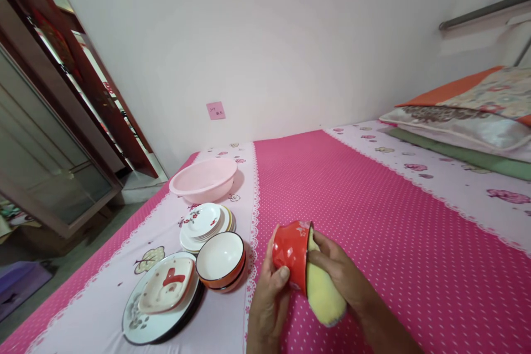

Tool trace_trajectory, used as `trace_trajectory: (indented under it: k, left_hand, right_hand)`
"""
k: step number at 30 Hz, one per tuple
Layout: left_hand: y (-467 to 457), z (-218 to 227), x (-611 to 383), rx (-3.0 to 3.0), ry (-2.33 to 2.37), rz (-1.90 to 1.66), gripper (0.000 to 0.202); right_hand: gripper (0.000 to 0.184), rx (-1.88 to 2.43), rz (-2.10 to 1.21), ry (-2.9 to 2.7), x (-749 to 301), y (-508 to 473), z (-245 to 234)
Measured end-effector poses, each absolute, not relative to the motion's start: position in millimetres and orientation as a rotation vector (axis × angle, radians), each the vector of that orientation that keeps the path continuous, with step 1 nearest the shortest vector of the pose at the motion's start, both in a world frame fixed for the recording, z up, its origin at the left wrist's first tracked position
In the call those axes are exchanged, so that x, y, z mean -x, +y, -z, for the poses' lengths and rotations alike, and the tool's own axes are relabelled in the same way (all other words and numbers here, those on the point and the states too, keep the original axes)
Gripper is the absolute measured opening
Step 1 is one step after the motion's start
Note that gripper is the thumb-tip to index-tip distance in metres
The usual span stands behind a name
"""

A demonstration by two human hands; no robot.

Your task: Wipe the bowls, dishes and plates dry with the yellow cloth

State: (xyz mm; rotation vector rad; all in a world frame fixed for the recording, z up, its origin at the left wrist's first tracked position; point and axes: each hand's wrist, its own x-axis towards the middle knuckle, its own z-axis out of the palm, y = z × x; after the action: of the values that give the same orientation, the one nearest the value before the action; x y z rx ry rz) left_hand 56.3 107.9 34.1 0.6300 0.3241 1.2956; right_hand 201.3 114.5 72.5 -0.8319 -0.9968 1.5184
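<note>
A red bowl point(290, 254) with a dark rim is tipped on its side above the pink bedspread, its mouth facing right. My left hand point(271, 287) grips it from the left, thumb on the outer wall. In my right hand point(336, 263) is a yellow cloth point(326, 293), partly pushed into the bowl's mouth and hanging below the fingers. The fingertips inside the bowl are partly hidden. Just left of my left hand stand stacked bowls point(220, 257), white inside and orange outside.
Left of the bowls are a square dish point(166, 285) on a large round plate point(135, 318), a stack of small plates point(202, 220) and a pink basin point(203, 180). Pillows point(468, 116) lie at the far right. A white wall point(290, 55) borders the bed point(323, 188).
</note>
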Motion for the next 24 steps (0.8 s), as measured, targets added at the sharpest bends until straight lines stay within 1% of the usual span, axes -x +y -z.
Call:
trace_trajectory:
  k: [1, 3, 5, 7, 9, 11, 12, 14, 18, 20, 22, 24]
  left_hand:
    - [108, -35, -56, -0.635, 0.318, -1.297, 0.074]
    - [111, -34, -55, -0.611, 0.297, -1.322, 0.068]
    - [115, -29, -53, -0.559, 0.271, -1.34, 0.056]
    - [118, -24, -52, -0.512, 0.243, -1.331, 0.044]
    - [119, -20, -52, -0.48, 0.218, -1.313, 0.037]
    - [118, -19, -52, -0.46, 0.207, -1.294, 0.037]
    - [117, -19, -53, -0.453, 0.207, -1.29, 0.037]
    - [116, -20, -53, -0.446, 0.208, -1.292, 0.036]
    - [117, -22, -52, -0.416, 0.204, -1.304, 0.032]
    - [119, -23, -52, -0.387, 0.241, -1.318, 0.031]
    - [119, -25, -53, -0.376, 0.311, -1.342, 0.032]
    - [118, -28, -54, -0.409, 0.389, -1.356, 0.034]
  right_hand:
    - [0.056, 0.806, -1.531, -0.999, -204, 112, -75]
    - [0.064, 0.761, -1.57, -1.03, -206, 107, -80]
    - [0.078, 0.737, -1.592, -1.09, -206, 101, -83]
    - [0.095, 0.762, -1.577, -1.186, -202, 97, -83]
    - [0.112, 0.862, -1.479, -1.3, -196, 95, -81]
    - [0.12, 1.013, -1.312, -1.427, -189, 94, -78]
    - [0.118, 1.082, -1.227, -1.488, -186, 94, -76]
    - [0.106, 1.156, -1.079, -1.61, -181, 94, -73]
    - [0.078, 1.088, -0.799, -1.82, -178, 97, -63]
    - [0.072, 1.045, -0.692, -1.879, -179, 98, -58]
    - [0.069, 1.022, -0.653, -1.894, -180, 100, -58]
    - [0.062, 1.052, -0.724, -1.838, -182, 100, -62]
